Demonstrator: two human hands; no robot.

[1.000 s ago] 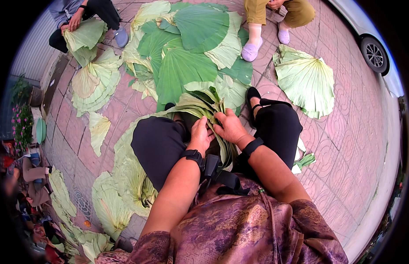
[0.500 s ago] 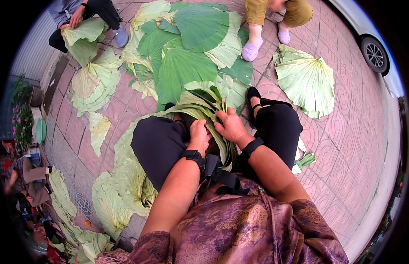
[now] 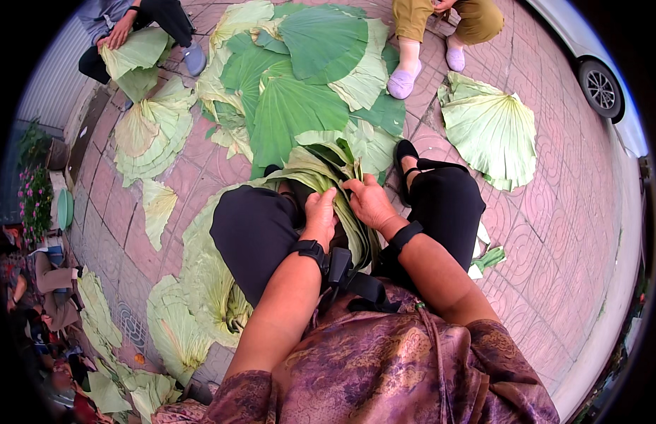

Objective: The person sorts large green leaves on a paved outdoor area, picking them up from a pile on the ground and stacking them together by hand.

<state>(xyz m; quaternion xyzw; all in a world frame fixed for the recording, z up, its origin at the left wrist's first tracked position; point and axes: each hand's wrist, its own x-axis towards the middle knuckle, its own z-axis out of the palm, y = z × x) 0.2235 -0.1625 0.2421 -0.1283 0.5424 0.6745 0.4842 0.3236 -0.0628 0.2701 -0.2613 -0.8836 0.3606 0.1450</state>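
Observation:
A bundle of pale green lotus leaves [image 3: 308,169] hangs in folds between my knees, its gathered edges bunched together. My left hand [image 3: 319,217] is closed on the near left side of the folds, thumb pointing up. Beside it, my right hand [image 3: 371,204] pinches the upper right edge of the same bundle. The two hands are a short gap apart. Some fingertips are hidden by the leaves. Just beyond my feet lies a spread pile of green lotus leaves [image 3: 299,106].
A fanned stack of leaves [image 3: 490,131] lies on the paving to the right; more leaves [image 3: 176,325] are at my lower left. One person [image 3: 119,32] holds leaves at far left; another's lilac shoes [image 3: 404,80] stand at the far right. A car wheel [image 3: 600,88] is at the right edge.
My left hand has shifted up slightly, its thumb now raised along the folds. My right hand's fingers have moved a little. The far-right person's hands have moved. The bundle stays between my knees.

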